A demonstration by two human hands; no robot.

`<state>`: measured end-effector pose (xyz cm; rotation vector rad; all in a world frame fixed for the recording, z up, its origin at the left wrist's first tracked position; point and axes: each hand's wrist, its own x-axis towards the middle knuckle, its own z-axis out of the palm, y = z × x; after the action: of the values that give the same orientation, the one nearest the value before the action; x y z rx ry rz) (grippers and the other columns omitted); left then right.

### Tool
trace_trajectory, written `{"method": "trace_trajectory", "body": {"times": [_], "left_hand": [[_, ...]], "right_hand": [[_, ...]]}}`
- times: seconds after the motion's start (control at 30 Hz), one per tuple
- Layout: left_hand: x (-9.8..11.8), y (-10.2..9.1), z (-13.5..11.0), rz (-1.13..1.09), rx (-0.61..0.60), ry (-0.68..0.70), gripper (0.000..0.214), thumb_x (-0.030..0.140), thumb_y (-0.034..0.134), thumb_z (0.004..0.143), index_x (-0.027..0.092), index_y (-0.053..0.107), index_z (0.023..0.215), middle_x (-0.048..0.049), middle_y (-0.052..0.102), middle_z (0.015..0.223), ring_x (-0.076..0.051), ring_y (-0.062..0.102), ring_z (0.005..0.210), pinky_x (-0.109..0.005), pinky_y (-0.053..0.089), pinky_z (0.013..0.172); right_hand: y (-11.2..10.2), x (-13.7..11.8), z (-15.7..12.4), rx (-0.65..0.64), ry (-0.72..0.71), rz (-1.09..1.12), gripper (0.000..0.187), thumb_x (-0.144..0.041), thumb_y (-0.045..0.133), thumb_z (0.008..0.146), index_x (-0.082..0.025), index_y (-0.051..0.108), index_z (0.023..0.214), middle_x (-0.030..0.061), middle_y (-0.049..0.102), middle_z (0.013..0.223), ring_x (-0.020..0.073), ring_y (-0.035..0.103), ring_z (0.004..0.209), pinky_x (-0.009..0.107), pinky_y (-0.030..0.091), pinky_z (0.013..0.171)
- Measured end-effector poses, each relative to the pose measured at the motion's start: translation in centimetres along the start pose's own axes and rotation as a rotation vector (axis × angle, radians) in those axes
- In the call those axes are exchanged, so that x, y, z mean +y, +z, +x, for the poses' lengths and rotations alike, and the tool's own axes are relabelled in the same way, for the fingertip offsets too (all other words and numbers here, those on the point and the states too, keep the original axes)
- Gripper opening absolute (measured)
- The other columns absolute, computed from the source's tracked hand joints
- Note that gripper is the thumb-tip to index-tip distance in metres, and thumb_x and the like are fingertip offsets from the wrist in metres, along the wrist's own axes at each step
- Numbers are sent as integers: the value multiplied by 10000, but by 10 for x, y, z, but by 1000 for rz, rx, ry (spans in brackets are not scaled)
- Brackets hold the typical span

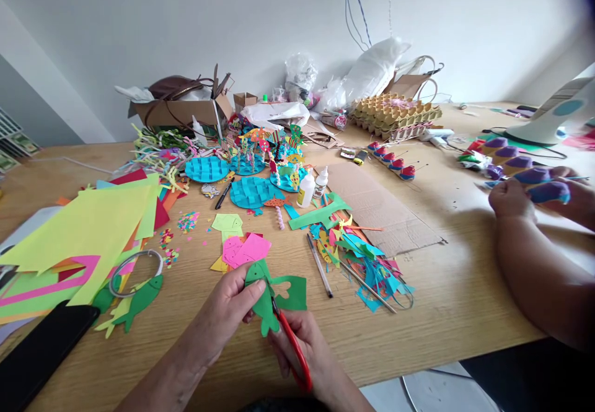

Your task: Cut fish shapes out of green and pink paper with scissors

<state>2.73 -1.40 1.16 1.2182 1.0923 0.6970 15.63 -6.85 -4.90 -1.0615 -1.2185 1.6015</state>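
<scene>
My left hand (pixel 242 294) pinches a piece of green paper (pixel 261 291) with a fish outline and an eye drawn on it. Red-handled scissors (pixel 297 353) are gripped in my right hand (pixel 302 337), their blades against the green paper's right edge. A partly cut strip of the same green (pixel 295 294) sticks out to the right, with a curved notch in it. Just beyond my hands lie pink paper pieces (pixel 246 249) and a pale yellow piece (pixel 227 222) with drawn outlines.
Coloured sheets (pixel 88 220), a tape ring (pixel 134 274), cut green fish (pixel 144 297) and a black phone-like object (pixel 51 350) lie left. Blue discs (pixel 253 192), glue bottles (pixel 305 190), paper scraps (pixel 372 269) and cardboard (pixel 372 207) are ahead. At right, another person's hands (pixel 514 200) hold a painted egg-carton strip (pixel 534 176).
</scene>
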Motion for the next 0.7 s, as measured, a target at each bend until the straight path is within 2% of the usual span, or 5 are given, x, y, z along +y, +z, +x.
{"method": "trace_trajectory", "body": {"times": [0.27,0.5,0.7], "left_hand": [[0,-1,-1,-18,2,-15,191,356,549,736,179,506,681,59,433,533,-95,366,482,-196,323,458],[-4,-5,-1,34,9,28,226,394,509,777,181,501,700,47,444,572,-114,390,531,-201,349,474],[-4,-3,-1,83,27,61,230,369,494,783,184,474,647,60,393,538,-106,360,500,-201,326,465]], "right_hand": [[-2,5,1,14,20,-17,494,-614,521,756,-158,482,573,-71,351,414,43,289,328,151,229,308],[-1,3,1,-2,29,-5,454,-564,542,768,-166,452,570,-75,359,410,39,288,317,145,216,303],[1,-2,1,-4,32,28,472,-583,544,752,-163,462,555,-71,367,428,42,307,333,151,241,325]]}}
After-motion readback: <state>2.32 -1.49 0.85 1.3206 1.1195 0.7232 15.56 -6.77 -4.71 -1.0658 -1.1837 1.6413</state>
